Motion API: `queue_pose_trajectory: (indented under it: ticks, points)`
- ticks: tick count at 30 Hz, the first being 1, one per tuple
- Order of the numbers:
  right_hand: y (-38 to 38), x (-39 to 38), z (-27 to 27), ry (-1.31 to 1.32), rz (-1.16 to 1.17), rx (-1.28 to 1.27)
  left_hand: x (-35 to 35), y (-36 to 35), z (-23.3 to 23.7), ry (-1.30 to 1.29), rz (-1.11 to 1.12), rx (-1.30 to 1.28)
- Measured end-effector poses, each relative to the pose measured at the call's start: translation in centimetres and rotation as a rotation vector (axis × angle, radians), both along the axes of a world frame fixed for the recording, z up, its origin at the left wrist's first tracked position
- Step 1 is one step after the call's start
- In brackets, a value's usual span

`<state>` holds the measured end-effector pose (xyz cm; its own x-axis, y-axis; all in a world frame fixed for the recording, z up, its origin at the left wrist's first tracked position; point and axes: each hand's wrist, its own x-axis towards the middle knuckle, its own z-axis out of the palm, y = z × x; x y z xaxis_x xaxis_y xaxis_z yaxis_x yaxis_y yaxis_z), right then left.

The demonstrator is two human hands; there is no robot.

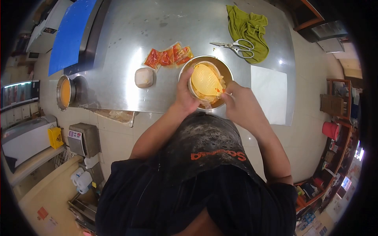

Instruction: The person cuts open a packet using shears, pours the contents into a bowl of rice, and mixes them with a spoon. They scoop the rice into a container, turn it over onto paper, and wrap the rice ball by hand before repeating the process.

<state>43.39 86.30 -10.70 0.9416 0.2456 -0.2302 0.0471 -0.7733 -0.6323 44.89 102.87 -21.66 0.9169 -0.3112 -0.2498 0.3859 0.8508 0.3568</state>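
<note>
My left hand point(186, 93) is wrapped around the side of a small round tub point(191, 89), tilted over a metal mixing bowl point(226, 70). A pale yellow paddle with a dimpled face, like a rice paddle point(205, 80), lies across the tub's mouth. My right hand point(241, 103) is closed around its handle end. Orange bits stick to the paddle near my fingers, and yellowish shredded food shows around the tub's edge. The bowl's contents are mostly hidden. Beyond my left hand are opened-looking flat packets of red-orange sauce point(167, 56) and a pale rounded block or tub point(144, 78).
Scissors point(236, 47) lie by a green cloth point(250, 33) at the back right of the steel table point(189, 23). A white sheet point(269, 94) lies at right. At left are a metal bowl of orange liquid point(65, 92) and a blue board point(73, 37).
</note>
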Motion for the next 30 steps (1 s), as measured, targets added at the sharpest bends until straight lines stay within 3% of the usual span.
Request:
queue_pose_trajectory:
  ticks: [3, 7, 8, 12, 17, 20, 26, 29, 30]
  points:
    - [-2.0, 0.6, 0.3, -0.040, -0.069, 0.211, 0.1, 0.5, -0.1, -0.028, 0.005, 0.035]
    - [-0.9, -0.4, -1.3, 0.007, -0.048, 0.110, 0.2, 0.3, -0.5, -0.077, 0.031, 0.104]
    - [-1.9, 0.0, -1.6, 0.026, -0.045, 0.215, 0.4, 0.3, -0.9, -0.093, 0.031, 0.107]
    - [-3.2, -0.5, 1.1, 0.388, -0.396, 0.211, 1.0, 0.0, -1.5, -0.122, 0.289, 0.045]
    - [0.6, -4.1, -1.6, 0.232, -0.318, 0.194, 1.4, -2.2, -1.7, -0.144, 0.451, 0.131]
    - [1.8, -3.6, -3.0, 0.137, -0.302, 0.196, 0.6, -3.3, -2.8, -0.173, 0.443, 0.238]
    - [-1.4, -1.7, 1.1, 0.227, -0.296, 0.125, 0.3, -2.0, -2.9, -0.124, 0.334, 0.022]
    - [-0.7, -2.1, -3.1, 0.040, -0.123, 0.135, 0.1, -2.3, -2.3, -0.200, 0.256, 0.102]
    - [-0.2, -2.2, -2.7, 0.125, -0.134, 0.173, -0.1, -2.3, -1.5, -0.245, 0.270, 0.207]
